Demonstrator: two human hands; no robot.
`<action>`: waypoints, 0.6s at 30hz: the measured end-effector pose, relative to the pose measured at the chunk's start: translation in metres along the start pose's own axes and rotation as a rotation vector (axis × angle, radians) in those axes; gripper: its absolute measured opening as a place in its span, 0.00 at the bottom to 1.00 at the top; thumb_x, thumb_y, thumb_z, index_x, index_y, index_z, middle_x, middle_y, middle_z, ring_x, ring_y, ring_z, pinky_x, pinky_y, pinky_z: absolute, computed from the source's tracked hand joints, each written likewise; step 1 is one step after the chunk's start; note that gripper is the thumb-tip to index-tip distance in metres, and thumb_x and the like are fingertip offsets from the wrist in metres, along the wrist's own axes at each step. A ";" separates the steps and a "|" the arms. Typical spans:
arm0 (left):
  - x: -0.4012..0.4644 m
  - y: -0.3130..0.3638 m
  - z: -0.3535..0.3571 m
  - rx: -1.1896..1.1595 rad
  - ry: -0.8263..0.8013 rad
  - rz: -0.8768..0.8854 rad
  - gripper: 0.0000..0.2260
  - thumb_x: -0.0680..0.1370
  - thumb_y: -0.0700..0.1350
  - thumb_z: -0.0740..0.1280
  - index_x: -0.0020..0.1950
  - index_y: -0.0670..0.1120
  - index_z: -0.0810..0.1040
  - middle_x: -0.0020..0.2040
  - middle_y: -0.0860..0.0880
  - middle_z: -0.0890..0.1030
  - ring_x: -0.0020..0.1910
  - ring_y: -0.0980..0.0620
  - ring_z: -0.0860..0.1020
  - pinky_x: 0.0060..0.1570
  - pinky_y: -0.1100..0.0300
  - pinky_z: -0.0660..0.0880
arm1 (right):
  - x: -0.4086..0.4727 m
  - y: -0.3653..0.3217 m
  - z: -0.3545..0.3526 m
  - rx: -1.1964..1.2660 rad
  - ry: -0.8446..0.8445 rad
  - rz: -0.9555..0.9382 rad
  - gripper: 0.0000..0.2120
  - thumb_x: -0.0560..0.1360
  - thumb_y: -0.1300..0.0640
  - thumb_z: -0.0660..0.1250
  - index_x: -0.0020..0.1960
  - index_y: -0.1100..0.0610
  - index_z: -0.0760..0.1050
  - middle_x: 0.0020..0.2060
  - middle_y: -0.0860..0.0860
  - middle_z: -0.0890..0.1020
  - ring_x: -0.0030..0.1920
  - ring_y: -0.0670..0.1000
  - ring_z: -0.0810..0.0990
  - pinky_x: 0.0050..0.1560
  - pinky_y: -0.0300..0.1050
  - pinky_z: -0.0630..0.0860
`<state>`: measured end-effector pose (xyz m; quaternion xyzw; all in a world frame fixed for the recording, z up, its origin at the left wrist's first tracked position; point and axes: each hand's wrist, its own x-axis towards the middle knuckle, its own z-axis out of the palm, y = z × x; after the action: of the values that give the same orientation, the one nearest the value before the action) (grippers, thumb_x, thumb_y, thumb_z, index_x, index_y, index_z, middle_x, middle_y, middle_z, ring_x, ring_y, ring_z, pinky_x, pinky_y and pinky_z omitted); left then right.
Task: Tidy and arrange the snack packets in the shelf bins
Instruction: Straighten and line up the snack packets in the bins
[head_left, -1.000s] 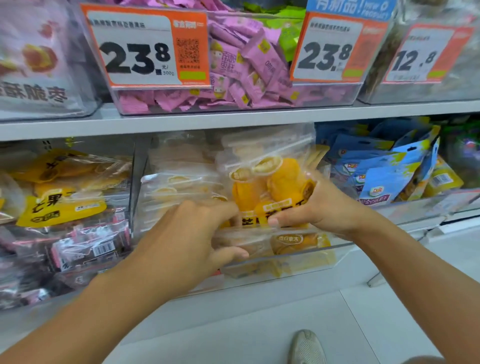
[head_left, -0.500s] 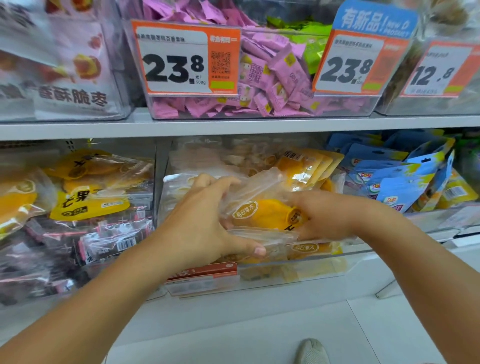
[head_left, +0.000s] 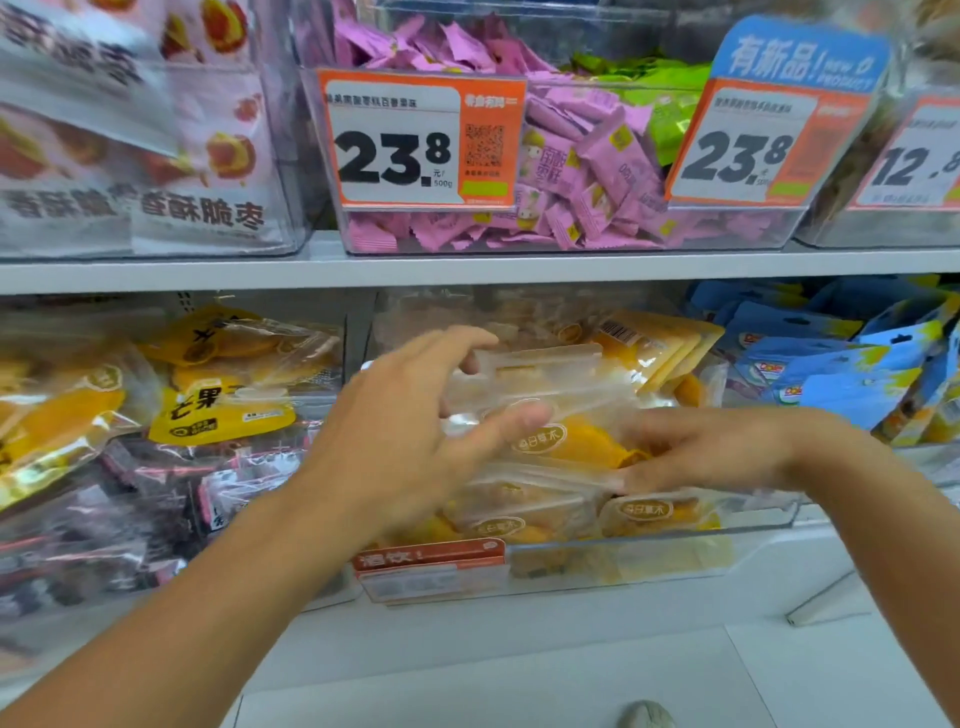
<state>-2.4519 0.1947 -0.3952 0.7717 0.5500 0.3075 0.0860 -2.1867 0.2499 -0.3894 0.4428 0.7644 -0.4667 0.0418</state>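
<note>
Clear dried-mango packets (head_left: 561, 441) getting stacked in the middle bin (head_left: 675, 566): right hand (head_left: 696, 452) rests flat on the top one, left hand (head_left: 410, 436) hovers with fingers spread and holding nothing, so next I'd guess it's squaring the pile.

mango packets (head_left: 571, 441): clear, orange-yellow
sweets (head_left: 587, 171): pink
pouches (head_left: 831, 364): blue
price tag (head_left: 421, 145): orange, white
shelf (head_left: 467, 270): white

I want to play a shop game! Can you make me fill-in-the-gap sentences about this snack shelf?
1. The small packets in the top middle bin are mostly ____.
2. The left hand and right hand reach into the ____ bottom bin.
3. The bags right of the mango packets are ____.

Missing words: pink; middle; blue
</note>
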 end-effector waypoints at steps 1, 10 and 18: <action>0.001 -0.007 -0.006 0.073 0.065 0.015 0.28 0.76 0.72 0.55 0.69 0.57 0.72 0.58 0.61 0.76 0.50 0.60 0.73 0.50 0.59 0.71 | -0.008 -0.005 -0.004 0.036 0.044 -0.016 0.23 0.71 0.41 0.70 0.64 0.35 0.72 0.55 0.32 0.80 0.57 0.34 0.77 0.59 0.30 0.73; 0.031 -0.042 -0.004 0.284 -0.091 -0.112 0.21 0.80 0.56 0.65 0.71 0.50 0.71 0.63 0.47 0.76 0.63 0.45 0.74 0.60 0.50 0.72 | 0.024 -0.047 0.008 0.036 0.508 0.015 0.32 0.66 0.30 0.70 0.64 0.46 0.73 0.48 0.42 0.79 0.42 0.43 0.82 0.32 0.33 0.77; 0.038 -0.049 -0.001 0.233 0.068 -0.161 0.10 0.78 0.54 0.67 0.55 0.50 0.80 0.47 0.49 0.83 0.49 0.44 0.80 0.47 0.51 0.77 | 0.022 0.005 0.009 0.139 0.142 0.034 0.33 0.72 0.33 0.66 0.72 0.30 0.55 0.74 0.32 0.54 0.67 0.36 0.65 0.64 0.32 0.68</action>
<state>-2.4838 0.2469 -0.4032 0.7189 0.6447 0.2598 0.0016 -2.1993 0.2582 -0.4083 0.4895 0.7236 -0.4853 -0.0355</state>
